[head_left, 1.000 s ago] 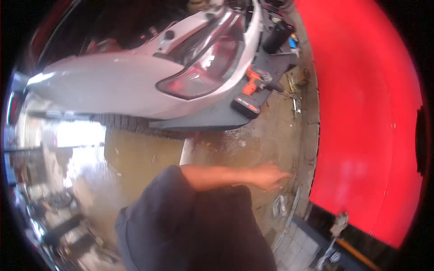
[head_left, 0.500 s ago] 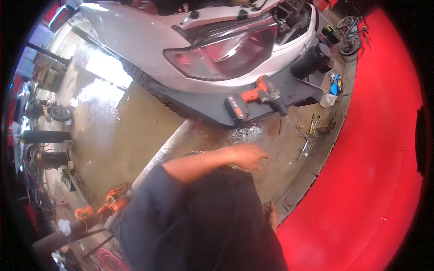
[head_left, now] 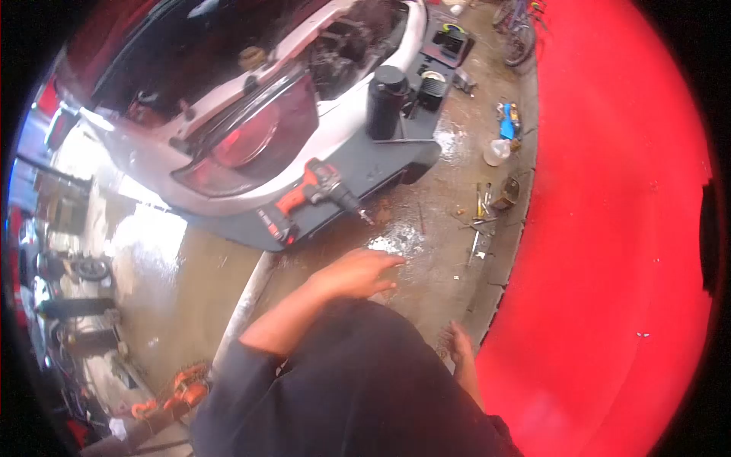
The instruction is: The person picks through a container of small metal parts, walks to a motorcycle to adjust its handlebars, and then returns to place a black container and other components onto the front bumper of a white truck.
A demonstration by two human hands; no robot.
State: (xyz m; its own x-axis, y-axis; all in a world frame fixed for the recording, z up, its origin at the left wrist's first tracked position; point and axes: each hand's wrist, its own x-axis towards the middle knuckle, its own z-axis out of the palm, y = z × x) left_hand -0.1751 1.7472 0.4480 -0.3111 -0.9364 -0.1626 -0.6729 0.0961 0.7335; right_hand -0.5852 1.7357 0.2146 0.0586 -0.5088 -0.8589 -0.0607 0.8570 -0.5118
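My left hand (head_left: 359,274) reaches forward over the wet floor, fingers apart and holding nothing. My right hand (head_left: 458,344) hangs lower, near the floor's right edge; its fingers are stretched out and I see nothing in them. In front of my left hand, a red and black cordless drill (head_left: 311,187) lies on the dark bumper (head_left: 403,164) of a white car, its bit pointing toward the floor. Behind the drill is the car's headlight (head_left: 263,137). A black cylindrical container (head_left: 387,103) stands upright on the bumper, farther along. Neither hand touches these things.
Loose tools (head_left: 480,217) and a small box (head_left: 505,193) lie along the right kerb, with a whitish plastic container (head_left: 496,152) beyond. A red surface (head_left: 609,228) fills the right side. An orange chain hoist (head_left: 185,390) is at lower left; a bicycle (head_left: 519,34) stands at the back.
My view has turned right and moved closer to the car's front, showing more of the bumper. My left hand has spread its fingers, and more of my right hand shows now. The drill still lies on the bumper.
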